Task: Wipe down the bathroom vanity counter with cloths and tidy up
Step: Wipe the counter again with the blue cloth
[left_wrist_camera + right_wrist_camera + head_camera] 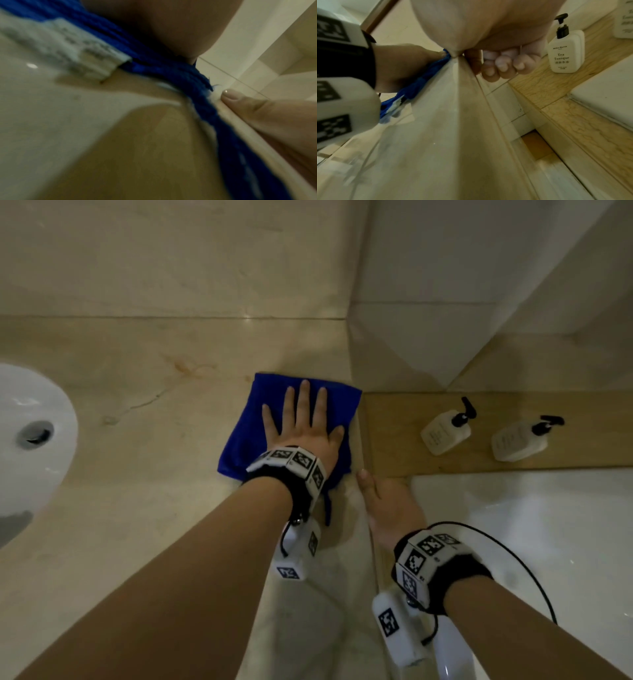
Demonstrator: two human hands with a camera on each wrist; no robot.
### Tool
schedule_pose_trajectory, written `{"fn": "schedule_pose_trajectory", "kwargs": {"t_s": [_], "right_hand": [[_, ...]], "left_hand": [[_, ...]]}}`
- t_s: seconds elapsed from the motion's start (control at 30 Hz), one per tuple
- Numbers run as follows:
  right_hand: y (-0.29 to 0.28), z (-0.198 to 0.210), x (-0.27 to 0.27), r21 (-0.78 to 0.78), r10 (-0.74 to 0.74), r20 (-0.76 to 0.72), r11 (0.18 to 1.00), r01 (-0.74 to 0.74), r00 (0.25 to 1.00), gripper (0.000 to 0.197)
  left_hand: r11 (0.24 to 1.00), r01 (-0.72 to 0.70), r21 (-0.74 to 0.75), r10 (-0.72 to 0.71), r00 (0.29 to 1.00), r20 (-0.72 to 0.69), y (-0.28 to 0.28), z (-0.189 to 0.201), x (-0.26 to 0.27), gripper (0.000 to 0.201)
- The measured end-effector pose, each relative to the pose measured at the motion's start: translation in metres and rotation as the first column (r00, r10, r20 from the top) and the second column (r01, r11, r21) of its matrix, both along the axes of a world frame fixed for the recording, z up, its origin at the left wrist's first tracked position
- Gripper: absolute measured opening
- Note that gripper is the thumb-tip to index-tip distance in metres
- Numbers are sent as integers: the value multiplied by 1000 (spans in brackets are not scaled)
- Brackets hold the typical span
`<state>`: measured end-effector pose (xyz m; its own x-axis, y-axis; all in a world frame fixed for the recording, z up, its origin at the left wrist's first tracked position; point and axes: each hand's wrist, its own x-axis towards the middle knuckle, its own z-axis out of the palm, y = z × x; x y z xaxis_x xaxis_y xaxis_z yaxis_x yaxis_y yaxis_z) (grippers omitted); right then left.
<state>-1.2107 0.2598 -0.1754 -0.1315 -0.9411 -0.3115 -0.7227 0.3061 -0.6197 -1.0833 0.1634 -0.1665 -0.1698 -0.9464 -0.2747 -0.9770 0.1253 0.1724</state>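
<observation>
A folded blue cloth [245,422] lies on the beige marble vanity counter [137,474], close to its right end and the back wall. My left hand [303,422] lies flat on it, fingers straight and spread, pressing it down. The left wrist view shows the cloth [154,67] bunched under my palm with its white label sticking out. My right hand [382,498] grips the counter's right edge, thumb on top. In the right wrist view its fingers [501,63] curl down over the side of the edge, beside the cloth [419,83].
A white sink basin [30,440] with a metal drain sits at the left. Two white pump bottles [445,433] [520,440] stand on a lower wooden ledge [394,433] to the right. Below that is a white tub surface [513,525]. A tiled wall [171,268] closes the back.
</observation>
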Motion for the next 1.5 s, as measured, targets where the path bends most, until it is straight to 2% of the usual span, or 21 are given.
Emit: {"fn": "schedule_pose_trajectory", "kwargs": {"t_s": [0.07,0.1,0.23,0.37,0.5,0.6,0.73,0.83,0.9,0.97,1.03,1.1,1.17,1.23,1.3,1.33,1.4,1.5], "right_hand": [[4,0,2,-72,-42,-44,997,39,998,51],[5,2,4,-57,-57,-58,997,54,997,50],[1,23,7,164,-10,-111,986,28,994,59],[-4,29,8,250,7,-113,968,21,994,58],[-8,26,9,288,6,-122,957,29,993,61],[-6,23,10,285,124,-247,957,-50,961,45],[1,22,13,292,163,-347,955,-58,924,32],[11,20,13,330,248,-332,934,-134,910,29],[22,15,11,247,133,-243,966,-71,961,27],[36,18,12,189,-2,-74,982,16,997,25],[51,26,15,174,-100,69,981,86,993,30],[63,35,14,108,-135,118,987,122,984,34],[68,38,11,65,-168,194,985,158,966,28],[70,35,5,64,-167,174,985,158,971,18],[70,28,-2,92,-51,28,995,48,998,17],[71,26,-3,126,17,-17,992,-15,1000,24],[72,20,-4,164,105,-17,981,-101,994,37],[75,18,-4,165,107,7,980,-107,994,45]], "left_hand": [[1000,16,-4,-16,1000,-1,-2,0,1,68],[1000,22,-10,-22,1000,-1,-3,0,1,68],[999,46,-3,-46,999,-4,-4,0,3,70],[997,73,24,-73,997,1,3,5,6,71],[994,109,-3,-109,994,3,36,5,12,70],[990,135,-29,-136,991,-4,67,5,16,70],[992,123,-12,-123,992,10,104,5,16,70],[995,104,7,-104,994,11,130,3,14,70],[996,95,0,-95,996,-1,147,3,14,70],[996,89,-4,-89,996,7,165,4,15,70],[996,86,2,-86,996,15,185,4,18,70],[996,87,-14,-87,996,4,205,1,21,70],[996,83,-21,-83,997,-1,221,1,23,71],[996,84,-35,-83,996,24,234,-1,23,71],[996,83,-39,-82,996,31,243,0,23,70],[997,75,-30,-74,997,30,246,1,22,71],[998,66,-8,-66,997,31,248,2,21,71],[998,57,36,-58,998,17,245,3,22,71]]}}
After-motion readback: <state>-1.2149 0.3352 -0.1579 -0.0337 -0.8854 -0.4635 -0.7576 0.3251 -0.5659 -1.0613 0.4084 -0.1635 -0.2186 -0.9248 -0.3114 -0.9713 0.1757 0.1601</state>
